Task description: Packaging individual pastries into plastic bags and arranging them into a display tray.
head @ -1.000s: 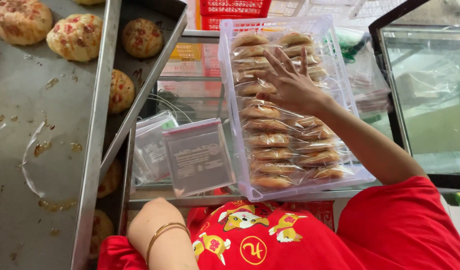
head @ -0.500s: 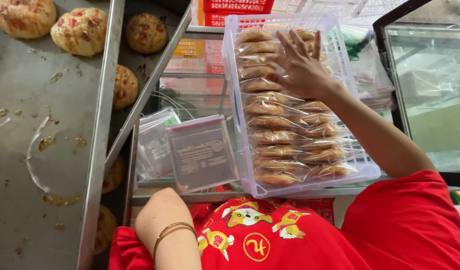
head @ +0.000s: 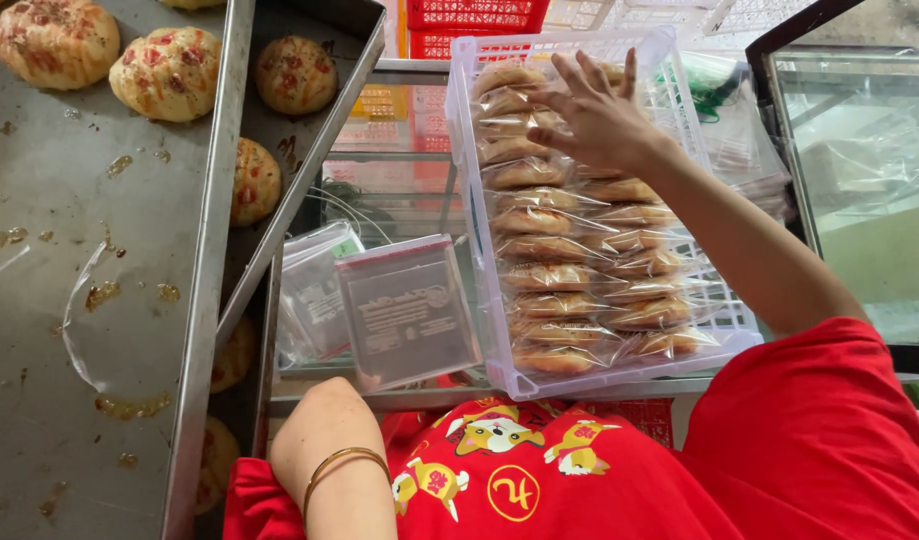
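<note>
Mostly filled with two rows of bagged round pastries [head: 554, 275], white slotted plastic crate [head: 679, 45], right hand [head: 594, 120] fingers spread over far end; unbagged buns [head: 169, 72] left on metal tray [head: 39, 330]; left hand [head: 324, 425] apparently empty, fingers hidden.

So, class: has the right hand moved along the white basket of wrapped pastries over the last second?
Yes. The right hand has slid up the white basket, from the upper-middle rows toward its far rim, away from the person.
</note>
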